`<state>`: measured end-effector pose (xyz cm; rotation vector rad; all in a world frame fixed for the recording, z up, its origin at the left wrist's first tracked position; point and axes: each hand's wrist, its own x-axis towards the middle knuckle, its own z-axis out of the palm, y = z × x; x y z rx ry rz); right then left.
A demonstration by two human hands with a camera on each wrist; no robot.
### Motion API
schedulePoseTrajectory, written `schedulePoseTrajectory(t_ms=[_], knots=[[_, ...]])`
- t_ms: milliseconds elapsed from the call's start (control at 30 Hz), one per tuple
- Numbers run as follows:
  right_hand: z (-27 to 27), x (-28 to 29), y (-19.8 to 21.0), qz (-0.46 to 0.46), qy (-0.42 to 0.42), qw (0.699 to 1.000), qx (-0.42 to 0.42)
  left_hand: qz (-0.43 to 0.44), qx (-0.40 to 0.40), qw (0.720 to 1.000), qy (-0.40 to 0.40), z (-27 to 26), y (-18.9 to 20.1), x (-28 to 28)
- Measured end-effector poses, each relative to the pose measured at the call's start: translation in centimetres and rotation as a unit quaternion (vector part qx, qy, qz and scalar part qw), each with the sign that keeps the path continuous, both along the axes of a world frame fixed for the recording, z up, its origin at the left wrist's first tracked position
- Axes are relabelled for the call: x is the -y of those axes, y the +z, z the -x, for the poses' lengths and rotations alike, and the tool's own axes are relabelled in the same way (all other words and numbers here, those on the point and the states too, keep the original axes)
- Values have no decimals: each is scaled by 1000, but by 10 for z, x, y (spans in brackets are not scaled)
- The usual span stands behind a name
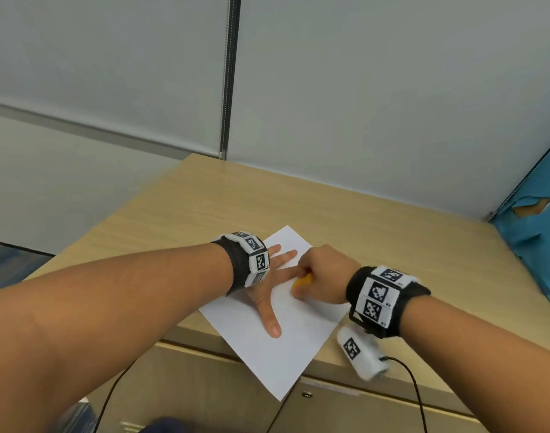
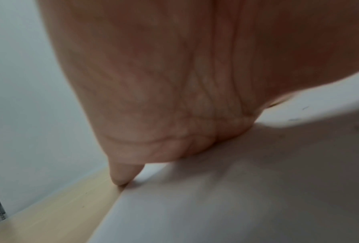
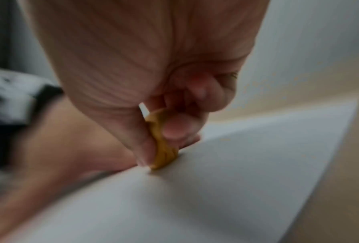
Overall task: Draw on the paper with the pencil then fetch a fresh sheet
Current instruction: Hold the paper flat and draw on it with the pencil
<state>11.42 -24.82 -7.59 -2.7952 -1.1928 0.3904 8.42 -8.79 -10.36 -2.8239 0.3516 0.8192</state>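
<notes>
Head view shows a light wood desk [image 1: 376, 220] set against pale grey wall panels [image 1: 376, 89], with blue torn sheeting [image 1: 536, 245] at its right end. On the desk's near edge lies a white sheet of paper [image 1: 277, 354], one corner overhanging. Left of the sheet's middle, the left hand [image 1: 269, 292] presses it flat, fingers straight and spread. Just right, the right hand [image 1: 322, 276] pinches a yellow pencil [image 3: 164, 151], tip touching the paper.

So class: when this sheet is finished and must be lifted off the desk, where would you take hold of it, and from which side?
Probably the near corner of the paper, from the front. It overhangs the desk edge, so fingers can get beneath it. The left hand lies flat on the sheet and must lift first; the right hand grips the pencil.
</notes>
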Motion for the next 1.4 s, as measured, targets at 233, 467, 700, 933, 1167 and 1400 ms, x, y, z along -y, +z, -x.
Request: schedulePoseTrajectory(t_ms=[233, 467, 700, 933, 1167, 1400], knots=[[-3, -2, 5, 9, -13, 1000, 4, 4, 4, 1000, -6, 1, 1, 1], [9, -6, -1, -5, 14, 1000, -11, -12, -12, 1000, 7, -1, -1, 1], [-18, -4, 5, -39, -76, 996, -3, 2, -8, 1000, 12, 1, 2, 1], [-24, 10, -7, -41, -144, 989, -17, -7, -14, 1000, -7, 15, 4, 7], [-29, 4, -10, -22, -141, 990, -1, 77, -87, 988, -104, 89, 4, -4], [-25, 2, -6, -16, -149, 989, -8, 39, 11, 996, 76, 65, 22, -13]])
